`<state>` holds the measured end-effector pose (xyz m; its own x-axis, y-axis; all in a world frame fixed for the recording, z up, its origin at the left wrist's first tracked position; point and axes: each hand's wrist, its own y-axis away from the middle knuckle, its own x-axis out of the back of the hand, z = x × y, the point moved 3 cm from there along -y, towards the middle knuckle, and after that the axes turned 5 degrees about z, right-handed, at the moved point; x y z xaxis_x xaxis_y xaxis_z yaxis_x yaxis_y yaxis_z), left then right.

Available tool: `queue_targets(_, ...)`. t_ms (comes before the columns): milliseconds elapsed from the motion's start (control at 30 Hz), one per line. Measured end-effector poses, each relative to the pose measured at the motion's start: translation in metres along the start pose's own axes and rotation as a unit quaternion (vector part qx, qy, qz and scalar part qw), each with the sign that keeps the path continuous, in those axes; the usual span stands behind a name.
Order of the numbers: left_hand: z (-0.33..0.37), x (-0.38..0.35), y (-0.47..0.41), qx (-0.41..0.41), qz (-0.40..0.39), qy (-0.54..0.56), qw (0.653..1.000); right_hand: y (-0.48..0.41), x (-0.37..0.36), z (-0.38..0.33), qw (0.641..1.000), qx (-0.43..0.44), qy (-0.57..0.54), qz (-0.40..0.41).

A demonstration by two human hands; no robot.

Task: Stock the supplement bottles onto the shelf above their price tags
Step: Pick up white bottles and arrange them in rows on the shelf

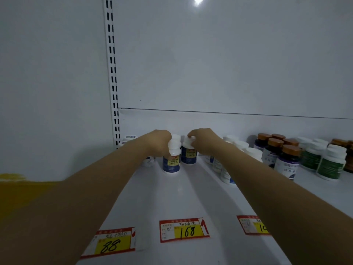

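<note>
Price tag 88 (112, 243) and price tag 168 (184, 230) on near shelf (191, 197) edge. Risk: right forearm crosses white-capped row (246, 150), a brush could topple it. Far back, both arms outstretched: left hand (158, 142) grips near blue-label bottle (172, 163) cap, right hand (204, 142) grips far blue-label bottle (189, 154) cap.

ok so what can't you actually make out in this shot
Head view:
- Third price tag: number half covered by the right forearm.
- Blue-label bottles: print too small and blurred.
- White-capped bottles: mostly behind that forearm.
- Bottle left of them: mostly hidden by the left forearm.
- Brown-capped bottle: cut by the right edge.
</note>
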<state>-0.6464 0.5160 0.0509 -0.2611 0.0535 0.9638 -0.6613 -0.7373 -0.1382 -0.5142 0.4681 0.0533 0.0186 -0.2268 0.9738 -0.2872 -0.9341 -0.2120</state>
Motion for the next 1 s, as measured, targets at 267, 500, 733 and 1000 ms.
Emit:
queue_targets(267, 0.004, -0.004, -0.003, 0.004, 0.040, 0.030, 0.999, -0.002, -0.004, 0.008, 0.996, 0.001, -0.076, 0.045)
queue_targets(500, 0.006, -0.006, -0.002, 0.003, 0.046, 0.014, 0.999, -0.002, -0.006, 0.006, 0.997, 0.010, -0.067, 0.043)
queue_targets(733, 0.002, -0.005, -0.001, 0.000, 0.063, -0.011, 0.998, 0.010, 0.005, 0.020, 0.992, -0.002, -0.103, 0.067)
queue_targets(1000, 0.008, -0.011, -0.001, 0.011, 0.127, 0.028, 0.991, 0.042, 0.055, 0.069, 0.981, -0.028, -0.102, 0.162)
